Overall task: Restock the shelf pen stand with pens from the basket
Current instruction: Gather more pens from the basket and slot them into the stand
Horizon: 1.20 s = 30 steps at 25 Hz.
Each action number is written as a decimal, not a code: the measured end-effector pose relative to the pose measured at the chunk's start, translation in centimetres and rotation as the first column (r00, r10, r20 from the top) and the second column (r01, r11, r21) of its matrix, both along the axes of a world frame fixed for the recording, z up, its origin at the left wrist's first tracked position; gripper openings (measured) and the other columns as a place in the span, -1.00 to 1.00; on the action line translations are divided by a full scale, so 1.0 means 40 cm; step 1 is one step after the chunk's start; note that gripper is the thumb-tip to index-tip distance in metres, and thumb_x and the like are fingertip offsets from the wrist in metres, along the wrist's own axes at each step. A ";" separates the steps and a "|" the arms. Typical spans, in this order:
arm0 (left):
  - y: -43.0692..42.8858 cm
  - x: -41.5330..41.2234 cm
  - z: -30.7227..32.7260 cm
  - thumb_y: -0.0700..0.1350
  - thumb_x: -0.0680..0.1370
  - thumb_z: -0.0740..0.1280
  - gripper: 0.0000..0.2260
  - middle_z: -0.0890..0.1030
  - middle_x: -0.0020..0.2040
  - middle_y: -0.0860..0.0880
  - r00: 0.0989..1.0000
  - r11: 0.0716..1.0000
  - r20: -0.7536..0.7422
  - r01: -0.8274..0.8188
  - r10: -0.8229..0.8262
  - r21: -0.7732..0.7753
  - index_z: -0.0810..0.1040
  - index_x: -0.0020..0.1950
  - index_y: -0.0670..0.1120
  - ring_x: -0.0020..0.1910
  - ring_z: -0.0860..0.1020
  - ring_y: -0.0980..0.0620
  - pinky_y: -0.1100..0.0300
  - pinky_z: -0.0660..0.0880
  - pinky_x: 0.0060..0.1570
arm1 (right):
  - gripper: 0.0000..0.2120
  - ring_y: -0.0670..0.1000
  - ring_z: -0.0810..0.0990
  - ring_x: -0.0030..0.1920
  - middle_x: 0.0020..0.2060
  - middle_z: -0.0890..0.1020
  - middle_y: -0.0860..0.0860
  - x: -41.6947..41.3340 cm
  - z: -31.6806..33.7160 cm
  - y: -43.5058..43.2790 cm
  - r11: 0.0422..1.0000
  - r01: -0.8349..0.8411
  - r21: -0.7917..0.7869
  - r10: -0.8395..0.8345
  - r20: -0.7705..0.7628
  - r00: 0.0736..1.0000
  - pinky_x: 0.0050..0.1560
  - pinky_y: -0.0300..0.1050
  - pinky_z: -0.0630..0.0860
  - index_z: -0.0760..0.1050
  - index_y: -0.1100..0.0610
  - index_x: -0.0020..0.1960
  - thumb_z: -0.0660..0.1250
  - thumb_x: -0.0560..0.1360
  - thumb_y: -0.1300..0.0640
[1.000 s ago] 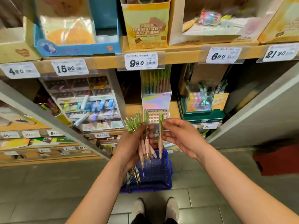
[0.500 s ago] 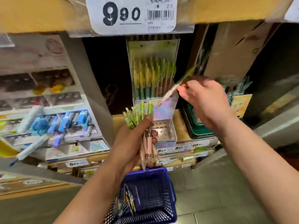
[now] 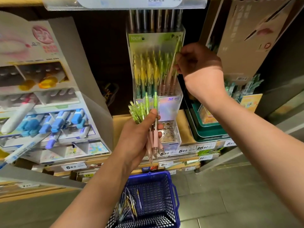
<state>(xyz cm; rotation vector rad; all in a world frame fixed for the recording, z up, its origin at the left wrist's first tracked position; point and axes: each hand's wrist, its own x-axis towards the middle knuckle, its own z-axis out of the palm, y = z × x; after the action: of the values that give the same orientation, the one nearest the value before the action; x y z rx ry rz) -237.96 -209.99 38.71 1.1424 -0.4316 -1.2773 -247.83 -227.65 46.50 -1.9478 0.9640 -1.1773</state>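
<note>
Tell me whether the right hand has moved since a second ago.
Yes. The right hand rose from beside the left hand and its pen bunch, low before the pen stand, to the stand's upper right edge, pinching one pen.

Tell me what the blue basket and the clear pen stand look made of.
Blue mesh basket: moulded plastic with a matte finish, judging by its uniform lattice walls. Tall clear pen stand: probably glossy acrylic; pens show through it, and its front panel shimmers iridescent.
</note>
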 end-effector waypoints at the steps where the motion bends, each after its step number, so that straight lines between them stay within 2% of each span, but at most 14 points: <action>1: -0.007 0.001 0.001 0.05 0.60 0.43 -0.70 0.62 -0.21 -0.14 1.000 1.000 0.004 -0.008 0.008 0.001 0.61 0.12 -0.19 -0.32 0.57 -0.09 0.00 0.63 -0.34 | -0.92 0.08 0.69 -0.11 -0.13 0.69 0.08 0.005 -0.008 -0.002 1.000 -0.002 -0.001 0.002 -0.045 0.999 0.00 0.06 0.63 0.58 0.13 0.05 0.35 0.58 0.16; 2: -0.014 0.001 0.001 0.04 0.60 0.42 -0.67 0.63 -0.21 -0.13 1.000 1.000 0.012 -0.013 0.013 -0.004 0.59 0.16 -0.21 -0.32 0.58 -0.08 -0.01 0.63 -0.34 | -0.89 0.05 0.68 -0.12 -0.14 0.68 0.04 0.008 -0.018 -0.002 1.000 -0.002 -0.015 0.000 -0.100 0.995 0.00 -0.05 0.62 0.59 0.14 0.06 0.36 0.57 0.15; 4: -0.023 -0.002 0.003 0.04 0.60 0.42 -0.66 0.64 -0.21 -0.14 1.000 1.000 0.019 -0.014 0.014 -0.020 0.58 0.18 -0.22 -0.33 0.59 -0.07 -0.01 0.64 -0.35 | -0.85 -0.04 0.63 -0.15 -0.17 0.65 -0.04 0.009 -0.039 0.005 0.998 0.000 -0.068 -0.015 -0.225 0.974 -0.12 -0.43 0.49 0.63 0.13 0.08 0.39 0.56 0.11; 5: -0.027 -0.003 0.003 0.04 0.60 0.42 -0.66 0.64 -0.22 -0.14 1.000 1.000 0.019 -0.011 0.011 -0.027 0.58 0.16 -0.22 -0.34 0.59 -0.08 -0.02 0.64 -0.35 | -0.85 -0.07 0.60 -0.17 -0.17 0.65 -0.05 0.008 -0.047 0.006 0.996 0.002 -0.091 -0.027 -0.275 0.961 -0.18 -0.49 0.39 0.64 0.13 0.08 0.40 0.55 0.09; 8: -0.037 -0.004 0.001 0.04 0.61 0.42 -0.70 0.61 -0.23 -0.14 1.000 1.000 0.025 -0.002 0.003 -0.030 0.58 0.13 -0.18 -0.36 0.56 -0.11 0.00 0.64 -0.34 | -0.85 -0.01 0.64 -0.14 -0.12 0.72 0.01 0.003 -0.063 0.006 0.993 0.008 -0.117 -0.051 -0.367 0.929 -0.15 -0.36 0.37 0.66 0.10 0.04 0.40 0.55 0.07; 12: -0.045 -0.009 0.009 0.05 0.60 0.43 -0.71 0.60 -0.24 -0.13 1.000 0.999 0.019 -0.002 0.003 -0.032 0.58 0.11 -0.17 -0.38 0.53 -0.13 0.00 0.63 -0.34 | -0.86 -0.02 0.67 -0.11 -0.17 0.72 -0.03 -0.016 -0.068 0.020 0.999 -0.025 -0.028 0.010 -0.451 0.892 -0.16 -0.30 0.46 0.67 0.05 0.03 0.36 0.52 0.12; 15: -0.050 -0.017 0.017 0.06 0.56 0.46 -0.39 0.63 -0.22 -0.15 0.999 0.999 -0.015 -0.032 0.032 -0.003 0.34 0.40 -0.31 -0.40 0.55 -0.12 0.04 0.60 -0.42 | -0.88 -0.14 0.65 -0.26 -0.38 0.67 -0.12 -0.040 -0.061 0.049 0.995 0.019 0.096 0.015 -0.342 0.940 -0.23 -0.37 0.50 0.64 0.01 -0.14 0.36 0.51 0.01; 17: -0.051 -0.020 0.017 0.06 0.54 0.47 -0.31 0.63 -0.20 -0.17 0.999 0.999 -0.009 -0.043 0.043 0.002 0.28 0.44 -0.34 -0.40 0.58 -0.11 0.09 0.57 -0.47 | -0.75 -0.17 0.64 -0.35 -0.39 0.68 -0.11 -0.058 -0.060 0.079 0.938 -0.108 0.330 0.193 -0.237 0.952 -0.25 -0.26 0.56 0.66 0.05 -0.18 0.37 0.51 -0.11; 18: -0.051 -0.021 0.017 0.07 0.54 0.46 -0.33 0.64 -0.20 -0.17 0.999 0.999 0.005 -0.042 0.042 -0.002 0.32 0.43 -0.35 -0.39 0.59 -0.11 0.10 0.56 -0.47 | -0.76 -0.17 0.64 -0.34 -0.35 0.70 -0.09 -0.065 -0.062 0.094 0.883 -0.191 0.430 0.290 -0.178 0.940 -0.27 -0.25 0.57 0.67 0.04 -0.16 0.40 0.51 -0.11; 20: -0.049 -0.021 0.016 0.09 0.56 0.44 -0.42 0.63 -0.18 -0.17 0.999 0.999 0.038 -0.030 0.031 -0.021 0.43 0.36 -0.33 -0.37 0.58 -0.11 0.07 0.57 -0.43 | -0.86 -0.12 0.66 -0.27 -0.29 0.71 -0.02 -0.075 -0.067 0.108 0.807 -0.276 0.523 0.376 -0.093 0.922 -0.21 -0.24 0.59 0.69 0.03 -0.12 0.44 0.52 -0.02; 24: -0.036 -0.024 0.016 0.11 0.61 0.37 -0.64 0.67 -0.17 -0.18 0.996 0.998 0.083 0.020 -0.015 -0.055 0.65 0.11 -0.19 -0.39 0.58 -0.13 0.07 0.56 -0.44 | -0.93 -0.02 0.66 -0.23 -0.28 0.71 0.06 -0.087 -0.059 0.105 0.701 -0.331 0.631 0.333 0.121 0.935 -0.13 -0.20 0.61 0.69 0.14 -0.08 0.47 0.50 0.14; 26: -0.029 -0.021 0.014 0.11 0.62 0.35 -0.67 0.64 -0.23 -0.15 0.994 0.999 0.107 -0.001 0.007 -0.052 0.65 0.00 -0.16 -0.39 0.58 -0.08 0.09 0.56 -0.41 | -0.94 0.00 0.72 -0.19 -0.25 0.74 0.08 -0.091 -0.038 0.087 0.718 -0.306 0.625 0.246 0.184 0.952 -0.12 -0.22 0.64 0.67 0.17 -0.08 0.49 0.48 0.18; 27: -0.026 -0.020 0.011 0.10 0.62 0.36 -0.69 0.60 -0.26 -0.11 0.993 0.998 0.112 -0.022 0.027 -0.052 0.62 -0.03 -0.16 -0.37 0.55 -0.04 0.09 0.55 -0.37 | -0.98 0.01 0.74 -0.16 -0.23 0.75 0.08 -0.093 -0.024 0.071 0.746 -0.271 0.608 0.186 0.200 0.962 -0.11 -0.23 0.65 0.67 0.16 -0.10 0.49 0.48 0.22; 30: -0.019 -0.021 0.002 0.08 0.63 0.35 -0.74 0.47 -0.27 -0.02 0.996 0.995 0.047 -0.066 0.070 -0.080 0.53 -0.04 -0.12 -0.36 0.43 0.06 0.15 0.48 -0.34 | -0.88 0.05 0.75 -0.14 -0.24 0.75 0.04 -0.100 0.015 0.014 0.868 -0.162 0.470 0.040 0.258 0.965 -0.08 -0.17 0.66 0.67 0.09 -0.13 0.46 0.50 0.30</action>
<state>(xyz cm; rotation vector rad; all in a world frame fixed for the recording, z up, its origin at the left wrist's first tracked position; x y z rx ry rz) -238.80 -210.76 38.79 1.1152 -0.4714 -1.1652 -251.84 -227.09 47.08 -1.3987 0.9097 -0.9645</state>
